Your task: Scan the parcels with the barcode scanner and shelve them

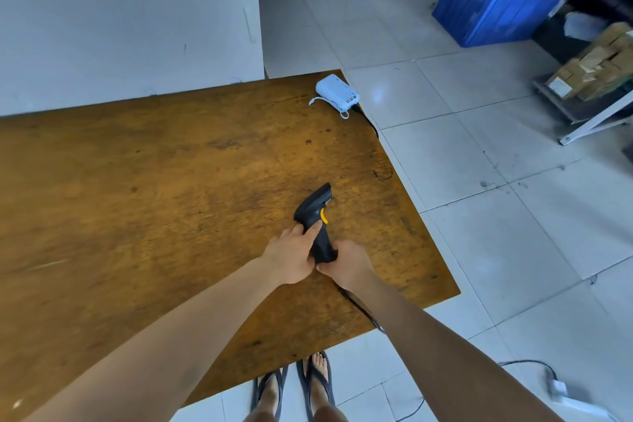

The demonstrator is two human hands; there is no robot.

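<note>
Here, the right hand [346,264] wraps the base of the black scanner [317,216] low over the tabletop [171,181]. The left hand [291,259] clasps it higher, forefinger by the yellow trigger [324,216]. A white device [337,92] sits at the far corner. Beyond are a blue crate [496,0] and parcels [596,68], their labels too blurred to read.

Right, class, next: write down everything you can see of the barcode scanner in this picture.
The barcode scanner is a black, pistol-shaped handheld, seemingly matt plastic, with a yellow trigger on its handle. Its head points away from the person. The left hand grips its neck, one finger lying beside the trigger; the right hand grips the handle's base. A dark cable runs from the base off the near edge of the wooden table. Whether the scanner rests on the table cannot be told.
</note>
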